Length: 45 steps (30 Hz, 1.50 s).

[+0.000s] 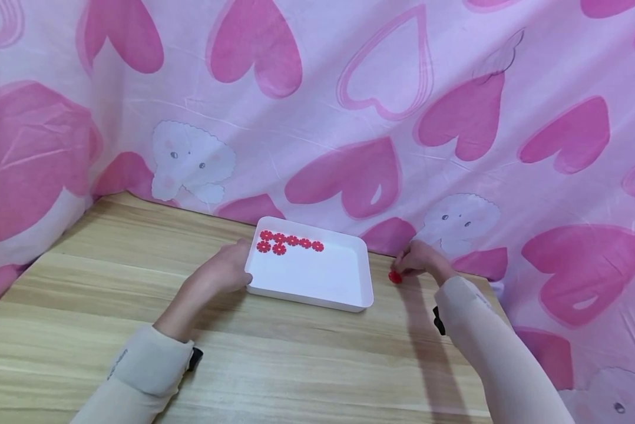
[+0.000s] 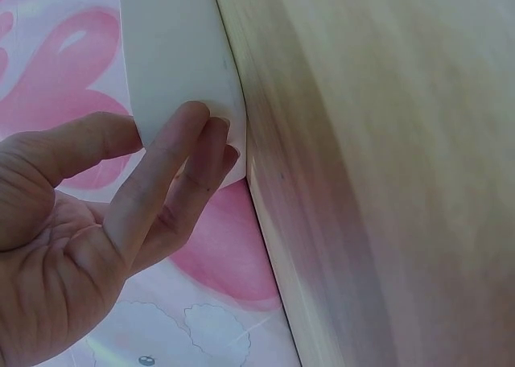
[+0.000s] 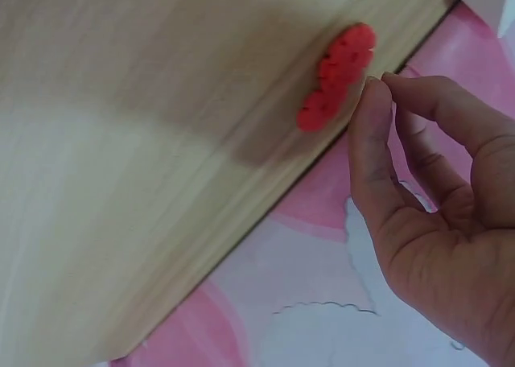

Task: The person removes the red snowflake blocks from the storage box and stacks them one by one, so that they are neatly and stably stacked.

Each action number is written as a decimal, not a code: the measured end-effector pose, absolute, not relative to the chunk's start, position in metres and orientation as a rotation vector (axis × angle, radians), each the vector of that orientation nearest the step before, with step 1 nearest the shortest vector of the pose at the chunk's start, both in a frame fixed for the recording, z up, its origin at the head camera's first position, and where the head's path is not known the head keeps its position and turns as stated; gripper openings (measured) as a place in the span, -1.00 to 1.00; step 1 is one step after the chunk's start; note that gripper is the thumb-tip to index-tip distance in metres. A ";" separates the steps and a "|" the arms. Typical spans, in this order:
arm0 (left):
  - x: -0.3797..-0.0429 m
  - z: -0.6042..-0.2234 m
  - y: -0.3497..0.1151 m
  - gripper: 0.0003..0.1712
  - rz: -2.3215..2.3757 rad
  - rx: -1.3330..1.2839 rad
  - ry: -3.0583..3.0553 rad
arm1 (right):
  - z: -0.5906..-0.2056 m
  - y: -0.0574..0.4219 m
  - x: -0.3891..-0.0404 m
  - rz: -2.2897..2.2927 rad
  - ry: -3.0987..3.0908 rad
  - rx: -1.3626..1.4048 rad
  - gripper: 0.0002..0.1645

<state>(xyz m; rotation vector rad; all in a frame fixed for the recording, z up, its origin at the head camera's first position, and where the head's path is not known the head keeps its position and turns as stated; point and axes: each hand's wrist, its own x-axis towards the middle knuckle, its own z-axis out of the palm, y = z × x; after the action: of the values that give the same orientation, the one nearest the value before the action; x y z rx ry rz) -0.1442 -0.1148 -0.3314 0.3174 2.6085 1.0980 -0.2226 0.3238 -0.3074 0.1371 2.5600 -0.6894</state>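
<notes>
A shallow white tray (image 1: 307, 277) stands on the wooden table, with several red flower-shaped pieces (image 1: 292, 241) in two rows at its far left. My left hand (image 1: 227, 265) grips the tray's left end. In the left wrist view, bent fingers (image 2: 193, 113) press its outer wall, with one digit reaching over the rim. Near the table's back edge at the right, my right hand (image 1: 418, 259) has thumb and forefinger tips together. They are right at a small cluster of red flower pieces (image 3: 334, 77); I cannot tell whether one is pinched.
Wooden tabletop (image 1: 275, 359) extends in front of the tray and to its left. A pink cloth (image 1: 317, 118) with hearts and white animal figures hangs directly behind the table and round both sides. The tray's far side stands close to the cloth.
</notes>
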 end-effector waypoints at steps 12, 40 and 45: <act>-0.142 -0.335 -0.119 -0.28 1.115 0.324 2.613 | -0.291 0.285 -0.229 -0.753 2.575 0.003 -0.75; -0.146 -0.332 -0.117 -0.33 1.070 0.326 2.617 | -0.293 0.191 -0.241 -0.717 2.536 0.075 -0.67; -0.146 -0.329 -0.114 -0.31 1.052 0.304 2.607 | -0.294 0.182 -0.242 -0.704 2.525 0.059 -0.63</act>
<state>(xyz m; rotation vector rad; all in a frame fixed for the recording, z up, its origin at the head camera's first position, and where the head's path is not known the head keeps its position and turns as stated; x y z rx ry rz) -0.1458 -0.1143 -0.3290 0.3042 2.6073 1.0515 -0.2422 0.1818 -0.2936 0.0587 2.5249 -0.7043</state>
